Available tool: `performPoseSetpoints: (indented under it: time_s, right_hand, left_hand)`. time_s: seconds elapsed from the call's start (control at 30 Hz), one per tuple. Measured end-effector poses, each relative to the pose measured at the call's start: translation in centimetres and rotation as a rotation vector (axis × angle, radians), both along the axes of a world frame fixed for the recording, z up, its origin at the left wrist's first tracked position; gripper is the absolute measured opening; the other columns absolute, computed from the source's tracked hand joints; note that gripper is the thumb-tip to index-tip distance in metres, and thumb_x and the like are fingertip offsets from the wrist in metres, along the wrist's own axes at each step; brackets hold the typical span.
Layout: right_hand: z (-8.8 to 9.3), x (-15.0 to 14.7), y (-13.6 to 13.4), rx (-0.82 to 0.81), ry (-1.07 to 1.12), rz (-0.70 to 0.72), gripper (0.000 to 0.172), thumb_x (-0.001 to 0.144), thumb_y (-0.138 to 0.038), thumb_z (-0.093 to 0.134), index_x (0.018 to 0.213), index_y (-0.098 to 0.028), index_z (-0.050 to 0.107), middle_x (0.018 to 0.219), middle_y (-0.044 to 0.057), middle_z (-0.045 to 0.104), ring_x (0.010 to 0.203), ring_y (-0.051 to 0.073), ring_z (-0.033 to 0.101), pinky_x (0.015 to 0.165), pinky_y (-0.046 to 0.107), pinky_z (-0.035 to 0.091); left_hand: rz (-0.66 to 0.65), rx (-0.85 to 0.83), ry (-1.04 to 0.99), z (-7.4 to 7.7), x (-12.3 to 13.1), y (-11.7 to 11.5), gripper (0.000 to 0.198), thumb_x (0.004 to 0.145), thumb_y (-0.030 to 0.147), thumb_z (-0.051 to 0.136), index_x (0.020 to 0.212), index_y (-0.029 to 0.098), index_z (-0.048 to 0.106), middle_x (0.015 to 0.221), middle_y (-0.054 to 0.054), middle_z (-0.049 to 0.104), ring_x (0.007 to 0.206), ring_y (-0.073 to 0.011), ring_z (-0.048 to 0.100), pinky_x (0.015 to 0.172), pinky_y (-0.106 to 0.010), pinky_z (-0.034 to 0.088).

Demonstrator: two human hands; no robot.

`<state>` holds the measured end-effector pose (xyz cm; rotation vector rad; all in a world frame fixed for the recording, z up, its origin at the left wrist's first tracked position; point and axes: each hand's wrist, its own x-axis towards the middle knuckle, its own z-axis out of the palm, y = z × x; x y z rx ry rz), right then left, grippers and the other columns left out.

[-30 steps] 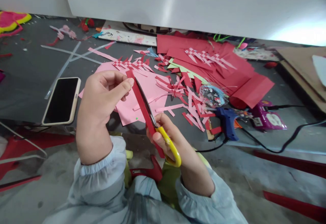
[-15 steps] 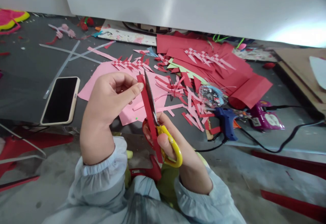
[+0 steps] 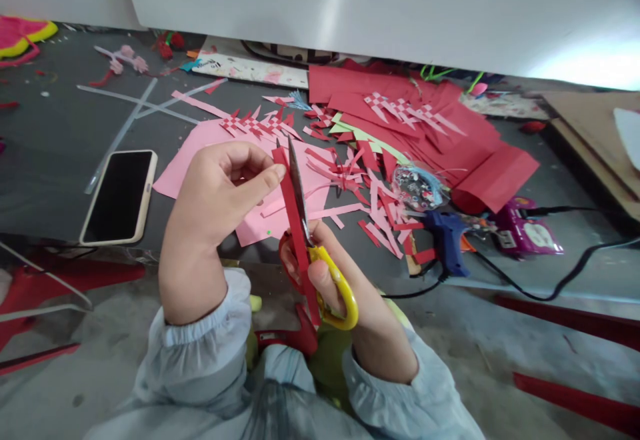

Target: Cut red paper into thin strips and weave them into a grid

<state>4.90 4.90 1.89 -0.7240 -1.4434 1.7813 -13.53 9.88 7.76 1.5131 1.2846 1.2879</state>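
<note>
Between the thumb and fingers of my left hand (image 3: pixel 227 183) is the upper end of a narrow red paper strip (image 3: pixel 295 223), which slants down toward my lap. My right hand (image 3: pixel 330 270) grips a pair of scissors (image 3: pixel 337 290) with yellow handles, thumb through one loop. The scissor blades point up and away, lying close along the strip. Behind my hands a pink paper sheet (image 3: pixel 193 157) rests on the table, with a woven pink-and-red paper piece (image 3: pixel 255 123) at its far edge. Loose pink and red paper strips (image 3: pixel 380 220) are heaped to the right.
A phone (image 3: pixel 119 197) lies at the left, near clear glue sticks (image 3: pixel 123 135). Red paper sheets (image 3: pixel 480 140) spread at the back right. A blue glue gun (image 3: pixel 447 243), its cable and a purple packet (image 3: pixel 525 230) sit near the right front edge. A white panel (image 3: pixel 350 13) stands behind.
My left hand and the strip's upper end have shifted slightly right, together with the scissor tips. Both hands keep the same hold.
</note>
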Motion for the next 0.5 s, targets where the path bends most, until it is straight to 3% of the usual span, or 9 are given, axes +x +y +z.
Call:
performPoseSetpoints:
  time_s: [0.2, 0.5]
  right_hand:
    - [0.26, 0.08, -0.27, 0.032, -0.070, -0.039, 0.034, 0.096, -0.057, 0.048, 0.102, -0.024, 0.043, 0.086, -0.001, 0.049, 0.068, 0.012, 0.040, 0.062, 0.030, 0.034]
    - [-0.20, 0.01, -0.33, -0.005, -0.116, -0.066, 0.041, 0.093, -0.062, 0.050, 0.104, -0.023, 0.044, 0.086, -0.001, 0.048, 0.068, 0.013, 0.042, 0.060, 0.030, 0.034]
  left_hand:
    - [-0.001, 0.000, 0.015, 0.07, 0.03, -0.11, 0.014, 0.074, 0.021, 0.071, 0.064, 0.020, 0.062, 0.057, 0.002, 0.054, 0.051, -0.0103, 0.048, 0.047, -0.025, 0.036]
    - [-0.020, -0.016, -0.023, 0.10, -0.03, 0.01, 0.016, 0.074, 0.024, 0.073, 0.062, 0.021, 0.063, 0.057, 0.001, 0.054, 0.051, -0.0122, 0.047, 0.047, -0.029, 0.035]
